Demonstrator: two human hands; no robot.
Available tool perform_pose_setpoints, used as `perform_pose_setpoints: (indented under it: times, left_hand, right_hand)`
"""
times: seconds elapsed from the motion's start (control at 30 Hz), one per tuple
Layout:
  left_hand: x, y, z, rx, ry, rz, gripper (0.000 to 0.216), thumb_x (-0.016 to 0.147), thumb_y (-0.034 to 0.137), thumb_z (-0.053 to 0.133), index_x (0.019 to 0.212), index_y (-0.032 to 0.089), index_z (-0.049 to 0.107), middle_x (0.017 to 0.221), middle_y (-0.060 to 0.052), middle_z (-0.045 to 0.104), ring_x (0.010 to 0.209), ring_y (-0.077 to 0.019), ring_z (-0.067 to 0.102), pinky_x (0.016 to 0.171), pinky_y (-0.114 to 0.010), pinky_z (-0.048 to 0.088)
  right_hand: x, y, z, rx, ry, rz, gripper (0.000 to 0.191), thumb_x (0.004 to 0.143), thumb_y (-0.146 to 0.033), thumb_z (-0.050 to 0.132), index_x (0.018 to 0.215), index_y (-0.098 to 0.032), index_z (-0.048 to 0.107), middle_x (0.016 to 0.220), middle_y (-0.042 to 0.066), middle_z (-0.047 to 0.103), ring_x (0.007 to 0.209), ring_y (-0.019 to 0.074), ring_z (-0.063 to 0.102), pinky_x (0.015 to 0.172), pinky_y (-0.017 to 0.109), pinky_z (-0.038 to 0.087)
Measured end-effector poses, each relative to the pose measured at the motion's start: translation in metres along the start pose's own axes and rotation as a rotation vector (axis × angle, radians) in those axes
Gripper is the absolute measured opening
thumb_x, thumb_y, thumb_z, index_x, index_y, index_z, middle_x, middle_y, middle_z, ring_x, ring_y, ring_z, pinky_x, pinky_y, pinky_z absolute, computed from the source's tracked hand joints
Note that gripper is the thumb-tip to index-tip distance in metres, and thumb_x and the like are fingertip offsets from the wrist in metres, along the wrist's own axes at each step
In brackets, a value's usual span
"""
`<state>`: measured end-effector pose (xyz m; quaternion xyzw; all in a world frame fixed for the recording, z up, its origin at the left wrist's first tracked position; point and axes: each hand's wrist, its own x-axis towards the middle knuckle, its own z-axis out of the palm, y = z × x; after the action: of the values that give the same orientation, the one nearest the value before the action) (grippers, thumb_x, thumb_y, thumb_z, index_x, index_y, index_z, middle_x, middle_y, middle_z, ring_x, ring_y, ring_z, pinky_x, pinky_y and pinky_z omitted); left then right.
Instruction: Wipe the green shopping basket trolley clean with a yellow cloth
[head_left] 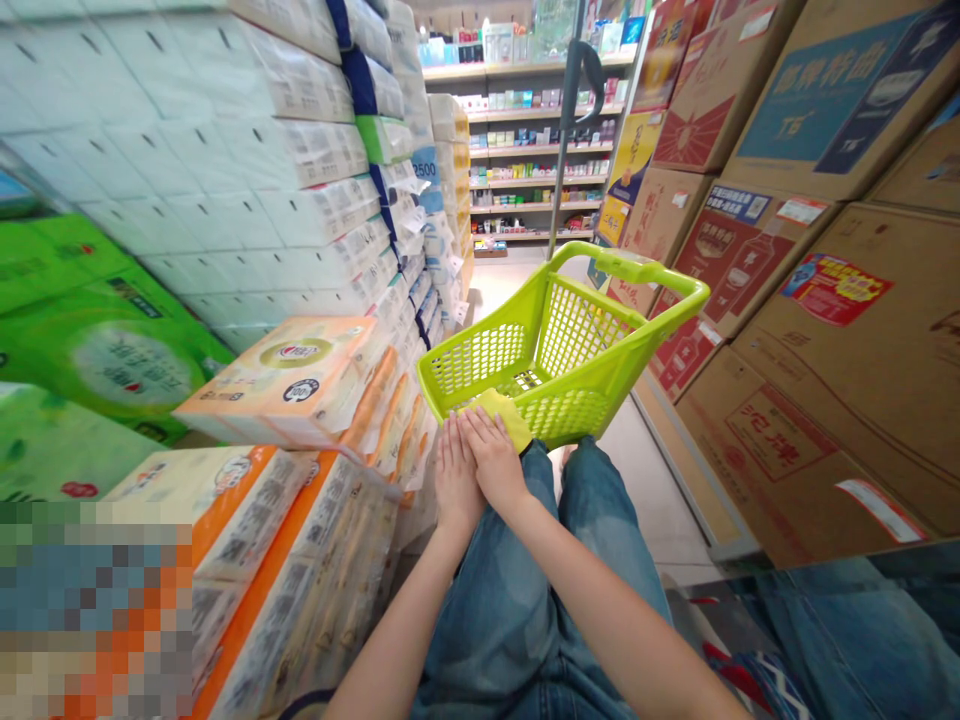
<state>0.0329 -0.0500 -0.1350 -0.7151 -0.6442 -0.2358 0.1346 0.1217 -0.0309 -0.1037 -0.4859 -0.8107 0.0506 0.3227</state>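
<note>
My left hand [456,478] lies with its fingers stretched out near the closest edge of a lime-green shopping basket [481,358]. My right hand [496,462] overlaps it, fingers also extended and flat. A yellow cloth [510,418] shows beside the right hand's fingers, against the basket's near corner. Whether part of it runs under the hands is hidden. The basket stands tilted in front of my knees, its raised handle [679,283] at the far right. Perforated sides and floor show through its open top.
Stacked tissue packs [281,375] rise close on the left, with green packs [97,330] beyond. Cardboard cartons [840,350] line the right. Behind the basket stand a metal pole [560,170] with a dark handle and stocked shelves [517,150]. Someone's jeans [862,630] show at lower right.
</note>
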Motion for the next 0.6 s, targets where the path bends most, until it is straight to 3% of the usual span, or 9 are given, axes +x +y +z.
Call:
perform_pose_setpoints:
  times: [0.13, 0.27, 0.33, 0.47, 0.6]
  left_hand:
    - [0.0, 0.001, -0.004, -0.01, -0.019, 0.013, 0.073, 0.089, 0.015, 0.045, 0.155, -0.003, 0.018, 0.163, -0.024, 0.023, 0.153, -0.0299, 0.02, 0.123, -0.046, 0.027]
    - [0.0, 0.003, -0.009, -0.04, -0.022, 0.009, 0.078, 0.087, 0.015, 0.048, 0.156, -0.002, 0.015, 0.163, -0.024, 0.023, 0.153, -0.0297, 0.019, 0.122, -0.046, 0.027]
    - [0.001, 0.004, -0.01, -0.045, -0.022, 0.002, 0.079, 0.087, 0.015, 0.049, 0.156, -0.001, 0.015, 0.162, -0.024, 0.024, 0.153, -0.0299, 0.019, 0.122, -0.047, 0.028]
    - [0.001, 0.004, -0.008, -0.036, -0.014, -0.003, 0.08, 0.087, 0.015, 0.049, 0.156, -0.001, 0.014, 0.162, -0.024, 0.025, 0.152, -0.0302, 0.02, 0.122, -0.047, 0.028]
    - [0.0, 0.002, -0.003, -0.033, -0.012, -0.017, 0.071, 0.091, 0.011, 0.039, 0.157, 0.005, 0.015, 0.163, -0.02, 0.026, 0.152, -0.027, 0.021, 0.122, -0.047, 0.03]
  right_hand:
    - [0.0, 0.037, -0.028, -0.03, -0.035, -0.059, 0.074, 0.08, 0.006, 0.038, 0.149, -0.019, 0.045, 0.152, 0.007, 0.05, 0.146, 0.0192, 0.038, 0.123, 0.045, 0.028]
    - [0.004, 0.09, -0.064, -0.107, 0.06, 0.112, 0.082, 0.072, 0.01, 0.034, 0.148, -0.017, 0.046, 0.151, 0.007, 0.051, 0.147, 0.0193, 0.036, 0.124, 0.047, 0.024]
    - [0.007, 0.101, -0.071, -0.138, 0.106, 0.201, 0.082, 0.071, 0.01, 0.033, 0.147, -0.015, 0.047, 0.151, 0.007, 0.051, 0.147, 0.0201, 0.036, 0.125, 0.048, 0.022]
    - [0.008, 0.068, -0.046, -0.133, 0.137, 0.258, 0.074, 0.077, 0.007, 0.034, 0.148, -0.012, 0.046, 0.152, 0.01, 0.05, 0.148, 0.0215, 0.035, 0.125, 0.048, 0.022]
    - [0.003, 0.008, -0.005, -0.053, 0.044, 0.082, 0.062, 0.088, -0.001, 0.039, 0.148, -0.012, 0.046, 0.152, 0.011, 0.049, 0.147, 0.021, 0.036, 0.124, 0.047, 0.027]
